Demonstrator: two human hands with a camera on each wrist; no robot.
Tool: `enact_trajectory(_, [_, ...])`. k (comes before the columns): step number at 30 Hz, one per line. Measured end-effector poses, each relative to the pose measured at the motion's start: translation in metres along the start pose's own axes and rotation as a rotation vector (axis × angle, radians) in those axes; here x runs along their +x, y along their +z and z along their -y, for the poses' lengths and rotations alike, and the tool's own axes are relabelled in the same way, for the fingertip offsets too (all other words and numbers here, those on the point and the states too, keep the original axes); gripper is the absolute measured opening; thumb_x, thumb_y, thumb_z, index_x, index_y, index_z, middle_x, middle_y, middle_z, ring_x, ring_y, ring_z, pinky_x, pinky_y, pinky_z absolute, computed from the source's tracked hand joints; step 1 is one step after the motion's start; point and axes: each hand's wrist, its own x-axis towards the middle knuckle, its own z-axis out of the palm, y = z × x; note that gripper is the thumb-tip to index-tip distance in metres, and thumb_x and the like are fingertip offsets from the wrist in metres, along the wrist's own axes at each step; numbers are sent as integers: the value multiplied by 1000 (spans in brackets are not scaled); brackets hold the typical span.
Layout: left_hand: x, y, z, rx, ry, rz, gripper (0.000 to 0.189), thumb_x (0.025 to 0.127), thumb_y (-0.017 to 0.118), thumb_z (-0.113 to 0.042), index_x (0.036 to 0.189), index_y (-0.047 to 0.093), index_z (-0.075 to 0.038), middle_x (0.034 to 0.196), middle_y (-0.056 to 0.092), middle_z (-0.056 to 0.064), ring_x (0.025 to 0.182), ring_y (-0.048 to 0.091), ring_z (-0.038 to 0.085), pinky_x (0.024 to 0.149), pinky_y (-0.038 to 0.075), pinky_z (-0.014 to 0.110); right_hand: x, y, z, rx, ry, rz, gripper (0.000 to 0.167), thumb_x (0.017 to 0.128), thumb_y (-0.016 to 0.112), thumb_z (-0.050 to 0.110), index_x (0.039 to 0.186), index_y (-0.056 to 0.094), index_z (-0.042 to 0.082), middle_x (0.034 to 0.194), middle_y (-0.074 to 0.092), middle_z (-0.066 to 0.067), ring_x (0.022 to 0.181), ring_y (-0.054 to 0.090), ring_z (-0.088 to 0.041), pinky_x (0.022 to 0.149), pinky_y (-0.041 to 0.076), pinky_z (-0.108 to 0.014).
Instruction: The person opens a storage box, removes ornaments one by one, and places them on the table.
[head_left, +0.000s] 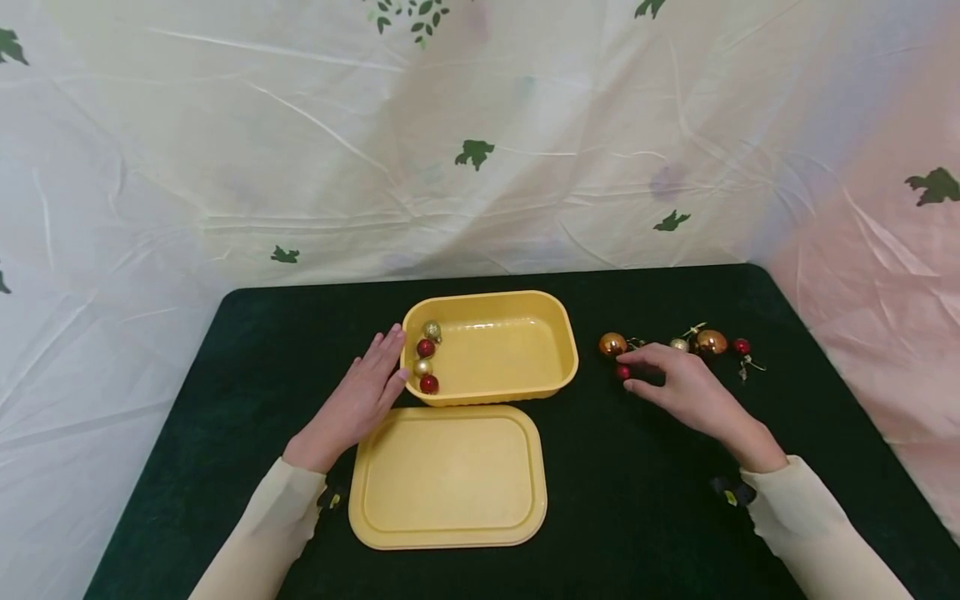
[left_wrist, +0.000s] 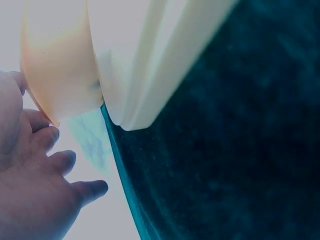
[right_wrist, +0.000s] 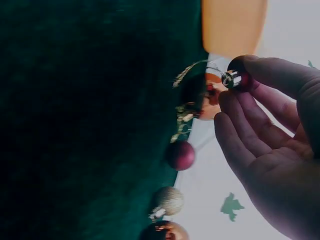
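Note:
My right hand (head_left: pixel 682 390) pinches a small red Christmas bauble (head_left: pixel 623 372) between thumb and fingertips. In the right wrist view its silver cap and a string show on the bauble (right_wrist: pixel 244 81). My left hand (head_left: pixel 365 385) lies with straight fingers against the left side of a yellow plastic box (head_left: pixel 564 333). Inside the box, along its left wall, sit two red baubles (head_left: pixel 426 348) and two gold ones (head_left: pixel 423 367) in a row. The left wrist view shows the fingers (left_wrist: pixel 62 162) beside the box's outer wall.
A yellow lid (head_left: pixel 450 479) lies flat in front of the box. Around the right hand are an orange bauble (head_left: pixel 612 344), another orange one (head_left: pixel 710 342), a gold one (head_left: pixel 679 344) and a red one (head_left: pixel 741 346). The dark green tablecloth (head_left: pixel 637 517) meets a pale curtain behind.

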Motion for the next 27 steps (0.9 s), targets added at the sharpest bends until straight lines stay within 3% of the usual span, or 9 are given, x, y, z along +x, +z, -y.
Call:
enact_trajectory(12, [0, 0, 1, 1, 6, -2, 67, 113, 39, -41, 168, 10, -16, 174, 4, 0, 160, 3, 30, 123, 14, 64, -2, 11, -11, -23, 28, 66, 36, 95, 75, 14, 130, 68, 9, 124, 69, -9, 113, 67, -30, 92, 56, -56])
enact_trajectory(27, [-1, 1, 1, -4, 4, -2, 68, 113, 40, -42, 168, 9, -17, 174, 4, 0, 160, 3, 29, 123, 13, 64, -1, 13, -13, -44, 20, 87, 36, 95, 75, 15, 130, 68, 8, 122, 70, -9, 110, 67, -28, 90, 57, -54])
